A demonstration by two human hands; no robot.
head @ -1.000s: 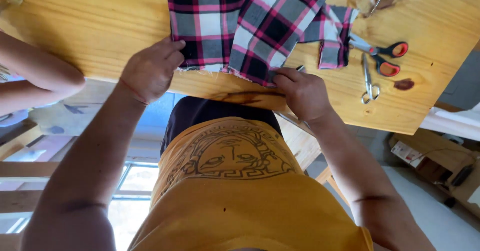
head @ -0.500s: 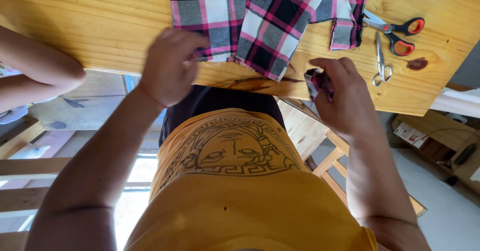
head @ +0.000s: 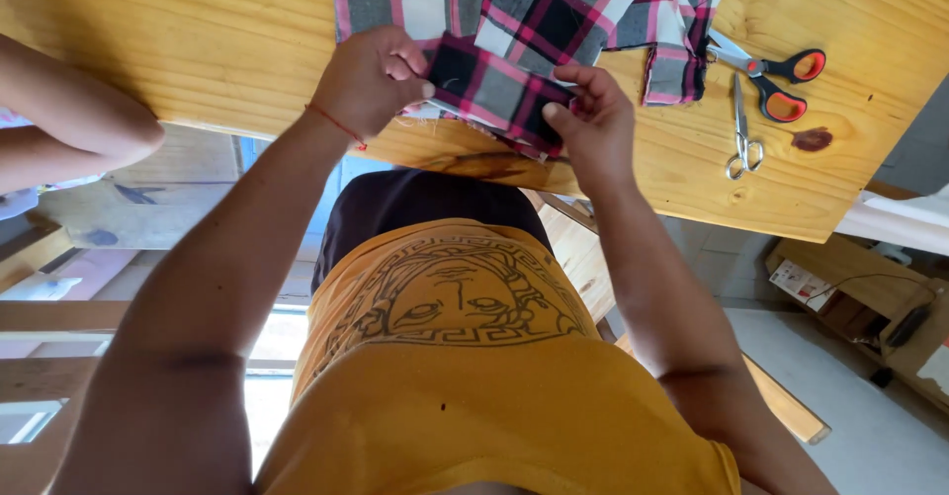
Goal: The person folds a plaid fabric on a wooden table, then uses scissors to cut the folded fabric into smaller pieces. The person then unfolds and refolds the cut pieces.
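A plaid cloth [head: 554, 6] in black, pink, grey and white lies on the wooden table [head: 198, 41]. Its near edge [head: 494, 90] is lifted off the table, folded back toward me. My left hand [head: 371, 80] pinches that edge at its left corner, thumb and fingers closed on the fabric. My right hand [head: 593, 120] grips the same edge at its right side. Both hands are at the table's near edge, above my orange shirt.
Orange-handled scissors [head: 776, 75] and small metal snips [head: 741, 129] lie on the table to the right of my right hand. A separate plaid strip [head: 677, 55] lies beside them. Another person's arm [head: 69, 124] rests at the table's left. Boxes and a cable sit on the floor at right.
Both hands moved from the table's front edge up onto the cloth and took hold of its near edge, lifting and folding it back. The view shifted slightly.
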